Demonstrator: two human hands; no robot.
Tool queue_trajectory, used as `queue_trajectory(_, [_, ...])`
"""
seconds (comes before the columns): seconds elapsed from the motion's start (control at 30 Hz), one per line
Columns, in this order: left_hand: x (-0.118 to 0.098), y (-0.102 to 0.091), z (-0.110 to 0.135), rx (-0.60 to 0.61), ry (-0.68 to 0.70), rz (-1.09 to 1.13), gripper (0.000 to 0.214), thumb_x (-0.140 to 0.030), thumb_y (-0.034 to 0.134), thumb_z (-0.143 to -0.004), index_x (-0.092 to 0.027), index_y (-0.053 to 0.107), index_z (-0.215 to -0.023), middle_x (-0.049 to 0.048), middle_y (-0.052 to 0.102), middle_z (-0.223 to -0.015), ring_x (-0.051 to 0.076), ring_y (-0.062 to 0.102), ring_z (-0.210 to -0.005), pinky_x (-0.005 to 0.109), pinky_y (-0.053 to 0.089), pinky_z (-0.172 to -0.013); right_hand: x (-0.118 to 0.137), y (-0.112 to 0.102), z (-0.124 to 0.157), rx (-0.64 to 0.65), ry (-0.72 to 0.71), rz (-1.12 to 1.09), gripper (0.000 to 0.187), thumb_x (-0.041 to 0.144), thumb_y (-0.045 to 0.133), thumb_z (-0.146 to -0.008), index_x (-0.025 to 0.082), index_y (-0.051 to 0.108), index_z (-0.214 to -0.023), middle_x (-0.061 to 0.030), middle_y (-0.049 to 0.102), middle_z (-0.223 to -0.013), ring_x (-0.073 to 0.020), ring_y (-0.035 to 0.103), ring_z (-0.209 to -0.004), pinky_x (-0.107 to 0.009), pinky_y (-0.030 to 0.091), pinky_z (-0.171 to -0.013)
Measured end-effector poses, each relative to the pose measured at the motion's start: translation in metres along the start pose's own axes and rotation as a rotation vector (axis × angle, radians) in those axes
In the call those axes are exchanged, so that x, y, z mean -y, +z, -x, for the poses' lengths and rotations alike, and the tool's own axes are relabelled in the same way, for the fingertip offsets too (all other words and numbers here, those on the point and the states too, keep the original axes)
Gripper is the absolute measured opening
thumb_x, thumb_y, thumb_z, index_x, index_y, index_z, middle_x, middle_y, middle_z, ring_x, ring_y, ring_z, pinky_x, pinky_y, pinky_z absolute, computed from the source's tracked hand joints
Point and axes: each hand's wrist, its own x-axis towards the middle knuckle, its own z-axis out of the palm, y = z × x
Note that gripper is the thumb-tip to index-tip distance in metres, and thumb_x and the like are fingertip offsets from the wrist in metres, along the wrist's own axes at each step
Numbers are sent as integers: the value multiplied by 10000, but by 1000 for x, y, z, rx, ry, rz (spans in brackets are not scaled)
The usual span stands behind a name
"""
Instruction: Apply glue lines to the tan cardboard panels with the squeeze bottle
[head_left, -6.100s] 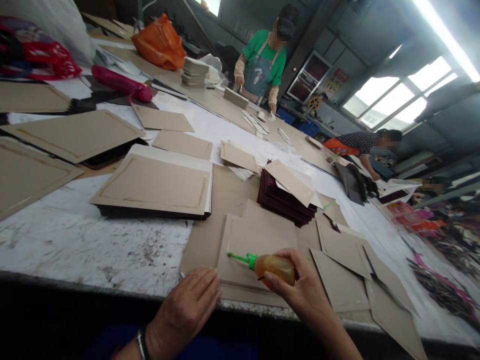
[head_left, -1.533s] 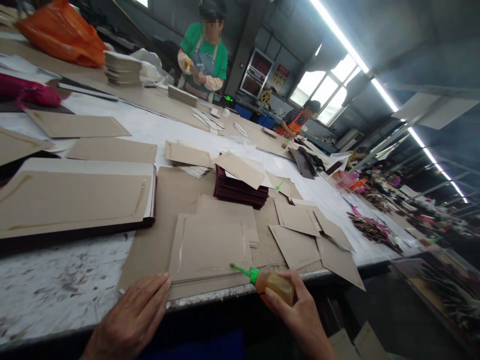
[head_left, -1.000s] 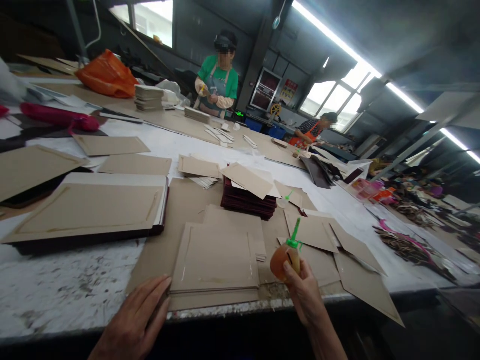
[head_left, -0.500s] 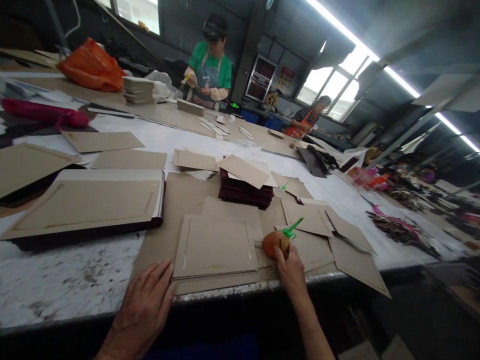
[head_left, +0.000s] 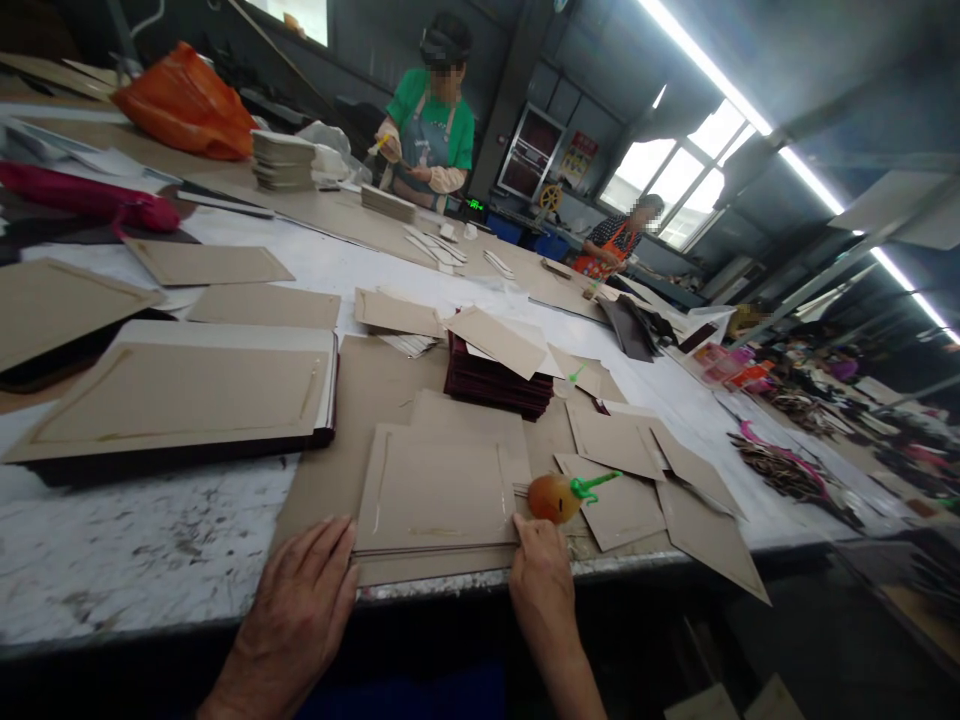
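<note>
A stack of tan cardboard sheets (head_left: pixel 436 490) with glue lines lies at the table's near edge. My left hand (head_left: pixel 304 605) rests flat at the stack's lower left corner, fingers stretched out. My right hand (head_left: pixel 541 585) lies at the stack's lower right corner, fingers touching the cardboard, holding nothing. An orange glue bottle (head_left: pixel 559 494) with a green nozzle lies on its side just beyond my right hand, nozzle pointing right.
A dark red stack of covers (head_left: pixel 491 385) sits behind the sheets. A large board pile (head_left: pixel 180 395) is to the left. Loose cardboard pieces (head_left: pixel 660 480) spread to the right. Two other people (head_left: pixel 431 110) work at the far side, one in a green shirt.
My right hand has set the glue bottle down on the table and moved back to the stack's corner. My left hand has stayed at the left corner.
</note>
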Motion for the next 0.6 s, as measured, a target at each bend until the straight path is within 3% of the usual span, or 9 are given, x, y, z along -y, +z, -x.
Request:
queue_trajectory(0.2, [-4,-6,-5,2,-103,72,319,-173,412,-927,-59,493,-1214,168,569,-1186,277,518,-1101,437,400,-978,1,-16,-10,48,56,-180,336,191,371,-872,128,680,-987,-136,657,-856,-275,597,-816,-427,484,-758])
queue_trajectory(0.3, [-4,-10,-7,15,-161,153,328,-171,401,-937,-62,473,-1237,163,558,-1190,258,510,-1114,416,403,-981,12,-31,-24,139,430,-644,310,387,613,-809,137,678,-980,-85,679,-814,-222,625,-741,-312,515,-622])
queue_trajectory(0.37, [-4,-12,-9,23,-200,195,331,-174,400,-940,-80,467,-1251,152,561,-1191,248,510,-1123,411,407,-984,19,-40,-33,177,725,-983,430,430,817,-605,150,685,-905,-27,662,-724,-172,613,-648,-242,503,-538])
queue_trajectory(0.4, [-3,-13,-9,24,-215,208,332,-179,400,-942,-89,468,-1255,147,565,-1193,245,514,-1125,411,412,-983,22,-43,-36,185,808,-1077,484,428,872,-514,153,687,-866,-5,648,-690,-149,602,-615,-218,500,-517])
queue_trajectory(0.47, [-3,-15,-10,8,-234,212,332,-190,401,-945,-104,472,-1258,137,575,-1191,236,526,-1122,402,428,-975,25,-47,-38,238,874,-1175,526,422,919,-418,149,695,-808,8,635,-674,-119,594,-595,-186,508,-512])
queue_trajectory(0.6, [-3,-30,-11,-34,-252,183,332,-186,411,-939,-122,485,-1256,115,611,-1171,198,563,-1110,334,478,-951,19,-54,-18,389,902,-1261,457,443,911,-504,163,719,-810,-13,652,-733,-122,625,-658,-163,542,-552])
